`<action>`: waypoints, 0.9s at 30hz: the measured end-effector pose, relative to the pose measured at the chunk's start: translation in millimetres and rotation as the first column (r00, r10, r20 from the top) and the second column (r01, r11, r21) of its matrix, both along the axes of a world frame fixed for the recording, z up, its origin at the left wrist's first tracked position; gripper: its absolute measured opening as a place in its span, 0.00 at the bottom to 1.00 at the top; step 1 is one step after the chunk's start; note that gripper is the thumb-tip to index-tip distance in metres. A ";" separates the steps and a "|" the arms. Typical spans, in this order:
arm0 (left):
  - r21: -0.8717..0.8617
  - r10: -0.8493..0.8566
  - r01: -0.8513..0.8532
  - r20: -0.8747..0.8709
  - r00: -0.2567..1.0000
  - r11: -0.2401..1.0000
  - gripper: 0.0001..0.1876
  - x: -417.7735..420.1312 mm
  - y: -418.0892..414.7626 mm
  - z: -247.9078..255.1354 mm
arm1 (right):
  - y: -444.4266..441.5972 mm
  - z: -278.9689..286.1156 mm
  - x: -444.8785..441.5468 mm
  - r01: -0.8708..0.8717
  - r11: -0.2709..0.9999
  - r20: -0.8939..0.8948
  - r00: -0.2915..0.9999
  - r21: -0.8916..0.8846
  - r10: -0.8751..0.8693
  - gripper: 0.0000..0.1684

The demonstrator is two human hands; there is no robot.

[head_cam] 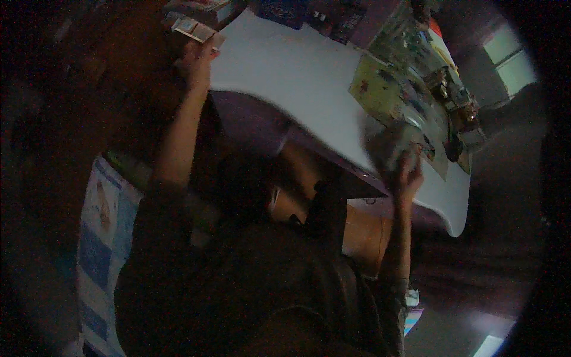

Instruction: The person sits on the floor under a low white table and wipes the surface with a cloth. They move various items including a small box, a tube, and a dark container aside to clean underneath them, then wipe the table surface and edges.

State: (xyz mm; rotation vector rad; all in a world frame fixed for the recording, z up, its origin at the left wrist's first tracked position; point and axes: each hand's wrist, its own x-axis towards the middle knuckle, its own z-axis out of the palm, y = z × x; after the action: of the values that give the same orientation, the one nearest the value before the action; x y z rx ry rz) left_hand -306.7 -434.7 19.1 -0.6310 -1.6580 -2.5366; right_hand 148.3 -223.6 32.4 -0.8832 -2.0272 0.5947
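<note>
A white tabletop (290,62) with a curved front edge lies before me in dim light. At its left end my left hand (198,56) is closed around a small, pale rectangular object (196,30), perhaps a box. My right hand (408,172) is raised over the right part of the tabletop, near its front edge. Its fingers are bent by a blurred greyish thing (401,143); whether they hold it is unclear. Just beyond that hand lies a greenish-yellow sheet or mat (372,85) with clear plastic and small items on it.
Cluttered small objects (450,93) line the far right side of the tabletop. Dark patterned items lie at its back edge. A cardboard box (363,236) stands below the table, right of my legs. At lower left is a blue and white printed panel (100,250).
</note>
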 end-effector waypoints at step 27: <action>-0.229 0.001 -0.029 -0.121 0.993 0.973 0.19 14.2 13.5 7.2 | -110.3 -26.9 -207.8 -0.456 0.559 0.421 0.885 0.693 0.199 0.25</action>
State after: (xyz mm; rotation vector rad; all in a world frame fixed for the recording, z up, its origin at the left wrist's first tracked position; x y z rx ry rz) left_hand -292.5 -421.2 26.3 -0.7677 -1.9207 -2.2637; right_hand -59.5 -333.9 5.4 -0.0298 -2.4163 -0.3000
